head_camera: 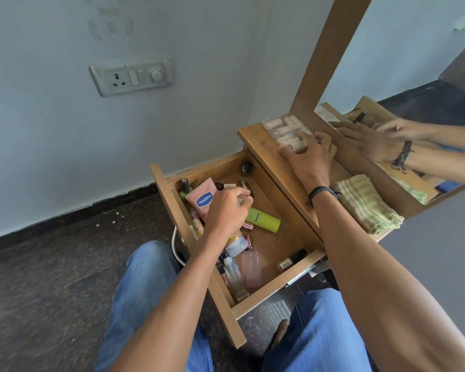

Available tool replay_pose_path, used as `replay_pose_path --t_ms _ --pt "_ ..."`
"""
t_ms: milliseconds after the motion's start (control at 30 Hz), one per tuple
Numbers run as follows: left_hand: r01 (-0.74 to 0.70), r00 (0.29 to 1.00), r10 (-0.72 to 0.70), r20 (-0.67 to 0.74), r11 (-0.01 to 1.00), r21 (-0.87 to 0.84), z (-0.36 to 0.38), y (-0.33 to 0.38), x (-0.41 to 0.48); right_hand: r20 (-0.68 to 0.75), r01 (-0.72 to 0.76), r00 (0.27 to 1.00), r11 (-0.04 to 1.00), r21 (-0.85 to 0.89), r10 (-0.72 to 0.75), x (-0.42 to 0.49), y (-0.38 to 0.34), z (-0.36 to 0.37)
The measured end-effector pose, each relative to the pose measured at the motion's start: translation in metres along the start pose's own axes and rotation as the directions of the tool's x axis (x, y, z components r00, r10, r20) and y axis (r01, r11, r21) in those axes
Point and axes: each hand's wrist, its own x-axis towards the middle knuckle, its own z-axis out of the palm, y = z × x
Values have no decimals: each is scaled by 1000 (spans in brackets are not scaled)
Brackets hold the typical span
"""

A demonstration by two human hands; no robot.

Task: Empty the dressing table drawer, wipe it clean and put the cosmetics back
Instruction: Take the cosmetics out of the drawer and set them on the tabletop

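The wooden drawer [277, 288] stands pulled open below the dressing table top [266, 154]. Inside lie a pink Vaseline tube [200, 198], a lime-green tube [263, 220], a clear glass bottle [235, 277], a pink bottle [251, 268], nail polishes and other small cosmetics. My left hand [227, 210] reaches into the drawer, fingers curled round a small item that I cannot identify. My right hand [310, 159] rests on the table top, fingers spread and touching a clear plastic case [285, 131] of pale rolls.
A folded yellow-green cloth [365, 202] lies on the table top at the right, beside the wood-framed mirror [403, 84]. A socket and switch plate [132, 76] is on the wall to the left. My knees in blue jeans sit below the drawer on dark floor.
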Motion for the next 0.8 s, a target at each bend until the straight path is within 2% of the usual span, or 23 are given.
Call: replay_pose_path --t_ms 167,333,467,600,700,800 --pt "9 995 -10 -96 1000 -7 -10 2 1 16 -4 1000 1000 -10 4 0 0 -1" --pt "19 982 -8 -188 998 61 -24 -1 2 27 -7 1000 999 -39 8 1 1 1" --pt "24 987 -16 -159 999 47 -27 -3 4 15 6 1000 1000 10 -6 -1 0 -2" --pt "24 995 -18 -98 998 66 -23 -2 3 -127 45 992 989 138 -27 -17 -9 -8" --pt "6 1000 -5 -23 997 73 -16 0 3 -209 141 971 985 97 -118 -56 -24 -5" --pt "26 1000 -26 2 998 56 -16 1 4 -213 243 952 966 87 -220 -111 -31 3"
